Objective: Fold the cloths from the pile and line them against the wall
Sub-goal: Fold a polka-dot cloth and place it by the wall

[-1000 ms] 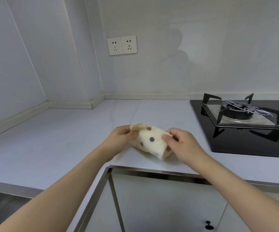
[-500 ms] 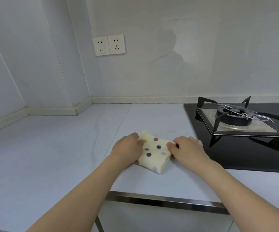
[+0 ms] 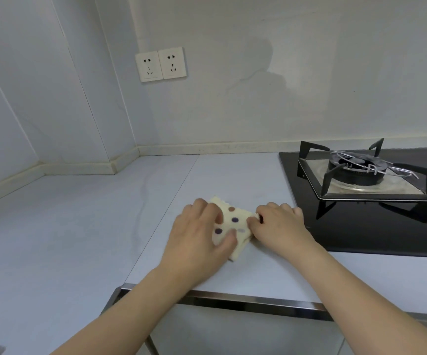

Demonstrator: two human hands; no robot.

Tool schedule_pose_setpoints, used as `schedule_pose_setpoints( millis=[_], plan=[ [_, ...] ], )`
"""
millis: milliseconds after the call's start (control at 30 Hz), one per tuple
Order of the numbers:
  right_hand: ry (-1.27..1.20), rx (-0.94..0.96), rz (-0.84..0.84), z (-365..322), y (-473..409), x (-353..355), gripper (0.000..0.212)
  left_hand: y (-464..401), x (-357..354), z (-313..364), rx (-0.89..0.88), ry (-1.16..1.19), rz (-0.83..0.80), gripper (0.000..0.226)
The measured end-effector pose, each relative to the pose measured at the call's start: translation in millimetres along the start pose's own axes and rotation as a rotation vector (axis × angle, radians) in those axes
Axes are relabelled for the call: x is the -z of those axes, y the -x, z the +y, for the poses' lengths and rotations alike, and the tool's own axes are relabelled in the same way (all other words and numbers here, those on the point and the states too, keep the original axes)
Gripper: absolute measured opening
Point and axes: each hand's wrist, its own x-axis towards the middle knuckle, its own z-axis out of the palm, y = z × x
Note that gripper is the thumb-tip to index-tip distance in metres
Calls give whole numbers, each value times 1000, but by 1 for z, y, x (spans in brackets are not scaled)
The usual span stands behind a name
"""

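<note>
The small cream cloth with brown and purple dots (image 3: 233, 222) lay folded on the pale grey worktop (image 3: 79, 226), well short of the wall. The left hand (image 3: 199, 237) pressed it flat, fingers spread; the right hand (image 3: 276, 224) pinched its edge. No pile showed (perhaps out of frame), and nothing yet lined the wall.

This is a home kitchen. A pale stone-look table (image 3: 79, 239) runs along two walls and turns at the far left corner, with a low cream upstand (image 3: 207, 149) sealing its far edge against the wall. Set into its right end is a black glass gas hob (image 3: 361, 234) with a round burner (image 3: 356, 170) and black pan supports (image 3: 312, 149). A double wall socket (image 3: 160, 64) sits above the far edge. Along the near edge a metal trim strip (image 3: 245, 301) caps pale cabinet fronts (image 3: 233, 334) below.
</note>
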Motion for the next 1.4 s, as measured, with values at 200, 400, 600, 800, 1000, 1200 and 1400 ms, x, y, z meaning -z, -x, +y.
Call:
schedule_pose_setpoints(
  millis=[200, 400, 600, 800, 1000, 1200, 1400],
  plan=[
    [-21, 6, -16, 0, 5, 3, 26, 8, -12, 21, -36, -316, -105, 29],
    [3, 2, -27, -2, 8, 6, 28, 0, -7, 43, 163, -377, -273, 24],
    [-52, 9, -4, -2, 12, 8, 20, -1, -10, 47, 265, -339, -337, 38],
    [-8, 13, 10, -3, 13, 9, 25, -7, 0, 15, 266, -140, -440, 17],
    [-243, 84, 1, -1, 16, 13, 16, 1, -1, 0, 237, -19, -462, 18],
    [-489, 61, -37, 1, 18, 17, 13, -7, 12, -6, 207, -56, -694, 43],
    [-576, 101, -32, 1, 16, 15, 23, -43, 11, -31, 483, 157, -365, 39]
  ],
)
